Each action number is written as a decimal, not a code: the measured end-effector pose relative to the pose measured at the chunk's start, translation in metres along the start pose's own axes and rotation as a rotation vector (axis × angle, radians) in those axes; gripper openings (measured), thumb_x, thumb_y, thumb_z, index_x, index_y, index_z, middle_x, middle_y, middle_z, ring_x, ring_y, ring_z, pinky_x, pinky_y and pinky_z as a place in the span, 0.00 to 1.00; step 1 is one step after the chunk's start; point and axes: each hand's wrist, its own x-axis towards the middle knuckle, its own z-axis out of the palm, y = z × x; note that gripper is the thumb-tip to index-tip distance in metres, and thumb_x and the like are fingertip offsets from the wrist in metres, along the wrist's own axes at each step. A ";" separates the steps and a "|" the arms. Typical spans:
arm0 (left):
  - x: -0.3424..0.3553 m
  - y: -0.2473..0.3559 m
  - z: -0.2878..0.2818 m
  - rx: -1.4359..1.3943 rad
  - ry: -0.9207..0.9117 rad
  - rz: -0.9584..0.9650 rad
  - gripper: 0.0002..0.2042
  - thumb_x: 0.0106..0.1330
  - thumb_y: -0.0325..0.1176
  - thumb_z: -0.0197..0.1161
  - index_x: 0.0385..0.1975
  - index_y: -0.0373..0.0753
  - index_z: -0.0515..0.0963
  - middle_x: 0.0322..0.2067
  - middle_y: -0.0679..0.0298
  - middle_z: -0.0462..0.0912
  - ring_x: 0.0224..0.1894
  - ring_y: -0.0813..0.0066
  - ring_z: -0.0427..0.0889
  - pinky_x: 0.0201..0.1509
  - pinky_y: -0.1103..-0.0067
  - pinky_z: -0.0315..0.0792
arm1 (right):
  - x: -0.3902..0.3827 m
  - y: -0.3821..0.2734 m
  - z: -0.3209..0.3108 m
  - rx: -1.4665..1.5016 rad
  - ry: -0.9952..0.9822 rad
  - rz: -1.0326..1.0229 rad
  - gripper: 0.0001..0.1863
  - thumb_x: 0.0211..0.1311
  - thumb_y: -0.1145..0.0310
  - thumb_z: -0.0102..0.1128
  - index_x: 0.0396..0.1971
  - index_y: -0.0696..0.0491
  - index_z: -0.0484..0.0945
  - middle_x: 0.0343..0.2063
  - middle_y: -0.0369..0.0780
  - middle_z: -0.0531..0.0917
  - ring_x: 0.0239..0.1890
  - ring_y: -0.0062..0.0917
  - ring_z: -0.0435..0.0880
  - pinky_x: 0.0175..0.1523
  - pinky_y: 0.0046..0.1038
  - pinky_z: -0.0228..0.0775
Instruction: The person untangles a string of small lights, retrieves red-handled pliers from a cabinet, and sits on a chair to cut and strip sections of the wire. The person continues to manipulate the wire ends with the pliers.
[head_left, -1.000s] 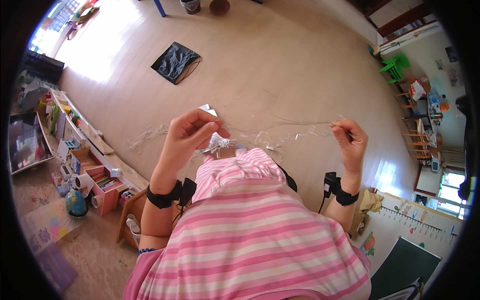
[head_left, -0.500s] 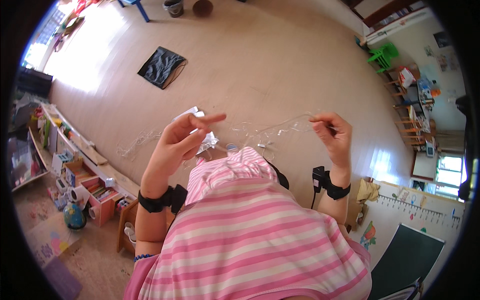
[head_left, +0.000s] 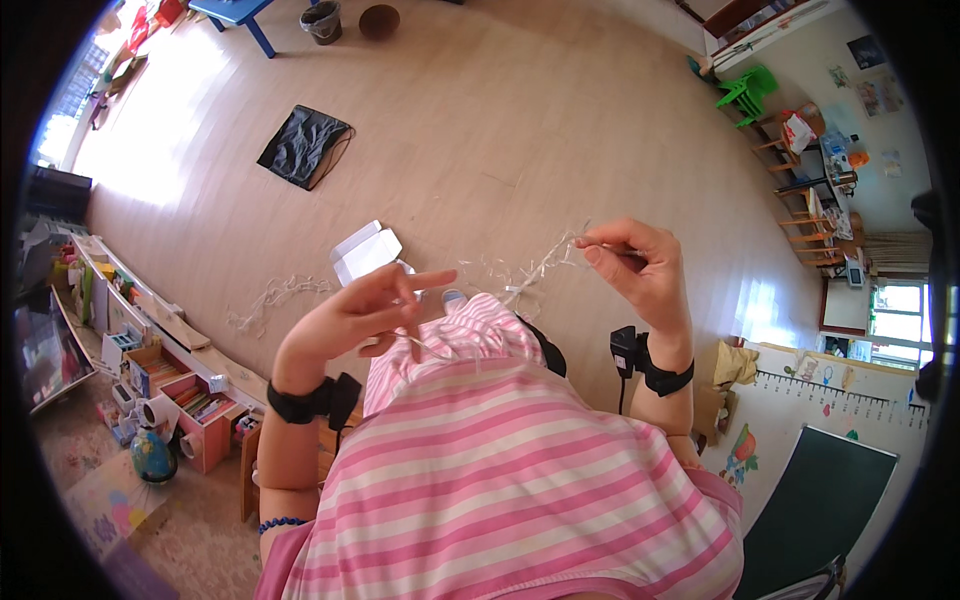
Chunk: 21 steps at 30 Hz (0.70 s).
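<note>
A thin clear string with small shiny pieces along it [head_left: 540, 266] runs from my right hand [head_left: 640, 270] down to my lap. Thumb and index finger of that hand pinch its upper end. On the left, my left hand [head_left: 350, 315] has one finger stretched out and the others curled; a thin pale strand [head_left: 425, 346] comes from under its curled fingers toward my lap. Exactly how that strand lies between the fingers is partly hidden. Another tangle of the string [head_left: 278, 300] lies on the floor left of my left hand. An open white box [head_left: 366, 252] sits beyond this hand.
A black drawstring bag [head_left: 305, 147] lies flat on the wooden floor. Farther off are a blue table [head_left: 235, 12], a bin [head_left: 322, 22] and a brown bowl [head_left: 379, 21]. Low shelving with a pink organizer [head_left: 205, 440] and a globe [head_left: 153, 458] stands left; a chalkboard [head_left: 820, 515] is at right.
My right hand has moved slightly left and down, and the string below it hangs more steeply. My left hand has lowered and turned flatter, uncovering more of the white box.
</note>
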 end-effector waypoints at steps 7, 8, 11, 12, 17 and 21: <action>0.037 -0.039 0.031 -0.416 -0.031 -0.088 0.10 0.74 0.31 0.46 0.50 0.36 0.68 0.53 0.48 0.74 0.15 0.88 0.63 0.16 0.91 0.53 | 0.001 0.001 0.006 -0.057 -0.079 -0.091 0.04 0.56 0.79 0.61 0.32 0.58 0.83 0.24 0.33 0.83 0.18 0.06 0.66 0.21 0.12 0.51; 0.037 -0.040 0.030 -0.474 -0.058 -0.133 0.13 0.74 0.32 0.46 0.53 0.34 0.68 0.50 0.49 0.77 0.16 0.89 0.60 0.17 0.91 0.53 | 0.001 0.002 0.006 -0.072 -0.080 -0.083 0.05 0.56 0.79 0.62 0.32 0.58 0.83 0.23 0.33 0.82 0.19 0.07 0.67 0.22 0.12 0.53; 0.034 -0.039 0.026 -0.518 -0.178 -0.060 0.18 0.74 0.36 0.46 0.57 0.32 0.68 0.43 0.53 0.82 0.16 0.91 0.57 0.17 0.91 0.51 | 0.000 0.004 0.006 -0.078 -0.039 -0.076 0.05 0.56 0.78 0.62 0.33 0.57 0.84 0.21 0.32 0.81 0.18 0.07 0.67 0.21 0.13 0.53; 0.033 -0.039 0.025 -0.489 -0.188 -0.020 0.18 0.74 0.40 0.46 0.52 0.33 0.73 0.39 0.55 0.83 0.16 0.89 0.55 0.18 0.90 0.50 | 0.001 0.005 0.006 -0.071 -0.026 -0.067 0.05 0.56 0.78 0.62 0.33 0.57 0.84 0.21 0.32 0.81 0.18 0.07 0.67 0.21 0.13 0.52; 0.022 -0.025 0.025 -0.349 -0.116 0.054 0.12 0.69 0.34 0.56 0.41 0.29 0.76 0.32 0.58 0.82 0.26 0.79 0.79 0.32 0.86 0.71 | 0.001 0.011 0.006 -0.098 -0.040 -0.103 0.05 0.56 0.79 0.62 0.32 0.57 0.84 0.20 0.32 0.80 0.17 0.07 0.63 0.20 0.14 0.47; 0.007 -0.007 0.028 0.007 0.149 -0.014 0.06 0.66 0.26 0.60 0.33 0.29 0.75 0.27 0.62 0.81 0.28 0.77 0.81 0.33 0.84 0.73 | -0.001 0.012 0.001 -0.088 -0.050 -0.013 0.04 0.57 0.77 0.62 0.32 0.58 0.84 0.19 0.30 0.79 0.17 0.06 0.62 0.20 0.14 0.46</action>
